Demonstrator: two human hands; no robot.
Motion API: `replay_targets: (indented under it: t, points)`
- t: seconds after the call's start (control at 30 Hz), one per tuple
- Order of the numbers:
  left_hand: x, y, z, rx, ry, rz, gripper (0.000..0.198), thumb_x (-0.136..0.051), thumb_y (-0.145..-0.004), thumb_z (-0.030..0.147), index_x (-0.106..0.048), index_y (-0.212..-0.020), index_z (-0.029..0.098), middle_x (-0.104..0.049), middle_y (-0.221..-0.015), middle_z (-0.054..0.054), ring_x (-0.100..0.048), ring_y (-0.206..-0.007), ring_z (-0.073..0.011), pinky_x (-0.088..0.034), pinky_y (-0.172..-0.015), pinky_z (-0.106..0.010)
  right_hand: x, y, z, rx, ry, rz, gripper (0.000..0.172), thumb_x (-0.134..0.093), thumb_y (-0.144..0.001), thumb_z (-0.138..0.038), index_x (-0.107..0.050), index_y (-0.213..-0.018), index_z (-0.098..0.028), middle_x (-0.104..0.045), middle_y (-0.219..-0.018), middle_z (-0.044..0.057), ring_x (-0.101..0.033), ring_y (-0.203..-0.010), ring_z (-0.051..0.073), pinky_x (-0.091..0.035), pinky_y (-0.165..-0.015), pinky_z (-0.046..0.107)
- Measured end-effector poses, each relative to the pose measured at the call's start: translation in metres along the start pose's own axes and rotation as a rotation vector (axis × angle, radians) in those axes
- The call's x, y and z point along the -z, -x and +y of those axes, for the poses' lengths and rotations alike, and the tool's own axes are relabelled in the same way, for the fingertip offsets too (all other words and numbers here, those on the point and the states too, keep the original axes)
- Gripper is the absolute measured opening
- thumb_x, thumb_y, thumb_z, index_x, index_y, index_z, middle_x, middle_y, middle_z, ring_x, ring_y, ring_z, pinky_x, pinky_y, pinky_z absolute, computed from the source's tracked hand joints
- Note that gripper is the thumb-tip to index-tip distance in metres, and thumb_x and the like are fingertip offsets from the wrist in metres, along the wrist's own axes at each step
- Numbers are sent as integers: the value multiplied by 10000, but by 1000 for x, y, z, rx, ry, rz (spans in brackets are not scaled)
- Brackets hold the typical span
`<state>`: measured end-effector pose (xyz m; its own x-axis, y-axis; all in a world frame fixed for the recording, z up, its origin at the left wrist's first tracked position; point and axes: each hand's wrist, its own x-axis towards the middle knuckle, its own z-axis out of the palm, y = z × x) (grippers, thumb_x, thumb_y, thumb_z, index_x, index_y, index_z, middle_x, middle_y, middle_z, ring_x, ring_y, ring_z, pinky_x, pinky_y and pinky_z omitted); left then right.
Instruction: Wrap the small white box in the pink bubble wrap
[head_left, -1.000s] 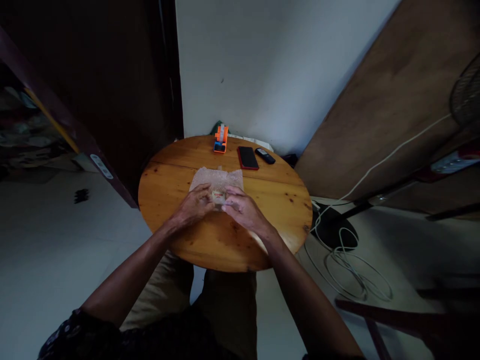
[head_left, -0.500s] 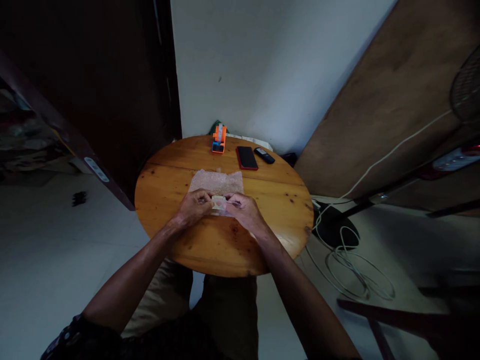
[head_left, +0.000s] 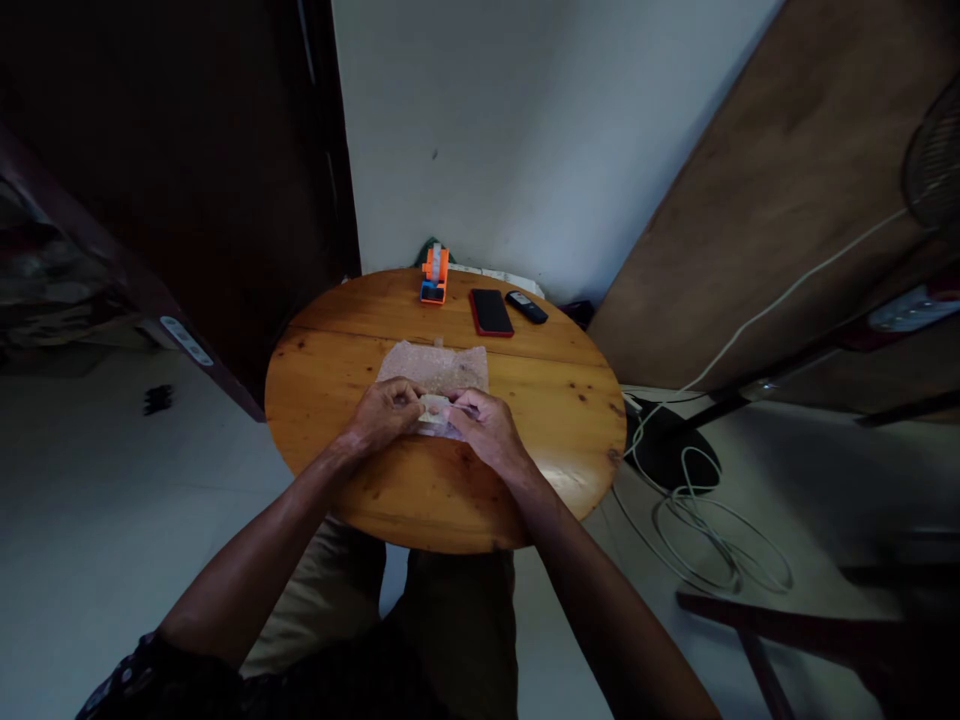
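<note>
**Both hands close on a small pale object over bubble wrap**

The person sits at a round wooden table (head_left: 450, 500), with both forearms reaching in from the near edge. The left hand (head_left: 382, 415) and the right hand (head_left: 484, 430) meet at the middle of the tabletop, knuckles up and fingers curled inward. Between them they pinch a small pale object (head_left: 433, 410), the left hand's fingertips on its left end and the right hand's on its right end. The light is too dim to tell what the object is.

The object lies at the near edge of a sheet of bubble wrap (head_left: 435, 365), which is spread flat on the table and reaches away from the hands towards the far side. Both hands cover the sheet's near corners.

Along the far edge of the table, well apart from the hands, stands an orange tape dispenser (head_left: 433, 276). A dark phone with a red rim (head_left: 490, 312) lies just to its right, and a black remote (head_left: 526, 308) lies beside the phone.

On the floor to the right of the table lies a loose coil of pale cable (head_left: 712, 530). A large wooden board (head_left: 750, 230) leans at the far right.
</note>
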<state>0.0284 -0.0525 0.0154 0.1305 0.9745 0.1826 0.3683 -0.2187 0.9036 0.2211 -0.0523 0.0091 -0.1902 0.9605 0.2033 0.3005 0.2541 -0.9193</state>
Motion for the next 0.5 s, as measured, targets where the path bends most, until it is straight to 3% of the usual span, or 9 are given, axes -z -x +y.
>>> replay_targets:
  t: [0.4, 0.5]
  points:
    - [1, -3, -2, 14, 50, -23, 158, -641, -692, 300, -586, -607, 179, -744, -952, -75, -688, -881, -201, -539, -811, -318, 0, 1, 2, -19, -31, 7, 187, -659, -740, -350, -601, -652, -195, -737, -981, 58, -662, -803, 167, -511, -723, 275]
    - [4, -5, -1, 26, 37, -52, 145, -644, -684, 295, -577, -622, 182, -739, -926, -51, -676, -844, -185, -536, -767, -292, 0, 1, 2, -53, -71, 2, 230, -655, -745, -401, -595, -658, -197, -719, -885, 38, -618, -731, 149, -478, -659, 253]
